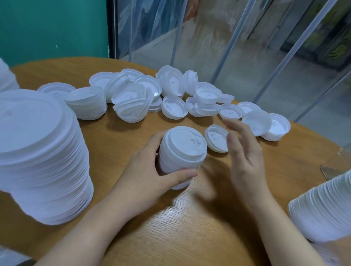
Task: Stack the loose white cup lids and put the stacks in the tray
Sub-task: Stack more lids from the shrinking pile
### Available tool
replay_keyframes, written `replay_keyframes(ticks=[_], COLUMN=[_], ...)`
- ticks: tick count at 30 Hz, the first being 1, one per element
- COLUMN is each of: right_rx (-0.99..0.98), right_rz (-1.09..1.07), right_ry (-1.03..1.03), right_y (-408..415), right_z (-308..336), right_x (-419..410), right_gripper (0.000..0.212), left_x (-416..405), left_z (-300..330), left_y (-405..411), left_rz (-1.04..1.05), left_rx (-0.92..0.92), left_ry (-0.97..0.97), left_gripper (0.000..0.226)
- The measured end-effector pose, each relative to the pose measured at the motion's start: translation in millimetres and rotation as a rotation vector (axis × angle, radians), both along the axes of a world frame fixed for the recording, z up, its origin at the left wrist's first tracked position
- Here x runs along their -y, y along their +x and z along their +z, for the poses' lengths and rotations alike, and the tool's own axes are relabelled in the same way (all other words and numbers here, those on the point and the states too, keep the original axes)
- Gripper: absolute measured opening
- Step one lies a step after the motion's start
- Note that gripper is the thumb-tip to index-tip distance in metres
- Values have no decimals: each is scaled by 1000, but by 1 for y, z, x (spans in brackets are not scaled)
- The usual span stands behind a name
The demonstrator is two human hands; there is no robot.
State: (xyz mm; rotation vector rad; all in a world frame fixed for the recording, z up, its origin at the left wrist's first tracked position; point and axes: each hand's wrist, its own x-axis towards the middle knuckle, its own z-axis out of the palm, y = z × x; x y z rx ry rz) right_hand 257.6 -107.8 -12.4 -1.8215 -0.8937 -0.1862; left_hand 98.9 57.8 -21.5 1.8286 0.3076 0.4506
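My left hand [148, 172] grips a short stack of white cup lids [180, 155] standing on the wooden table [186, 223], thumb at the front and fingers round its left side. My right hand [244, 154] hovers just right of that stack with fingers straight and spread, holding nothing. A single loose lid [215, 137] lies tilted between the stack and my right fingers. Several loose lids [172, 96] are scattered across the far half of the table, some upside down. No tray can be made out for certain.
A tall lid stack [38, 157] stands at the near left and another lid stack [328, 206] leans at the near right. A shorter stack [87, 103] sits behind the left one. A clear container edge [349, 146] shows at far right. Glass panels rise beyond the table's far edge.
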Motion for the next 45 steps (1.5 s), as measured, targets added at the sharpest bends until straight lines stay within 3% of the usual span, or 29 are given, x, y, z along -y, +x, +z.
replay_keyframes(ticks=[3, 6, 10, 16, 24, 29, 31, 33, 38, 45], right_rx=[195, 200, 313, 356, 209, -55, -176, -219, -190, -226], right_rz=[-139, -121, -109, -126, -190, -206, -199, -202, -269, -255], right_ry=[-283, -462, -490, -450, -191, 72, 138, 122, -126, -222], right_y=[35, 48, 48, 42, 30, 22, 25, 29, 40, 40], right_z=[-15, -27, -30, -29, -17, -6, -7, -11, -21, -23], right_x=[19, 26, 22, 18, 17, 15, 16, 17, 19, 19], right_gripper=[43, 32, 11, 9, 21, 28, 46, 59, 51, 66], left_x=[0, 0, 0, 1, 1, 0, 0, 0, 0, 1], left_z=[0, 1, 1, 2, 2, 0, 0, 0, -1, 0], left_y=[1, 1, 0, 0, 1, 1, 1, 1, 1, 2], left_rz=[-2, -1, -4, -3, -5, -4, -4, -6, -6, -10], left_rx=[-1, -2, -2, -2, 5, 16, 15, 13, 18, 26], left_ry=[-5, -2, -1, -3, 0, 15, 15, 16, 14, 16], left_gripper=[77, 77, 78, 76, 75, 77, 76, 76, 74, 72])
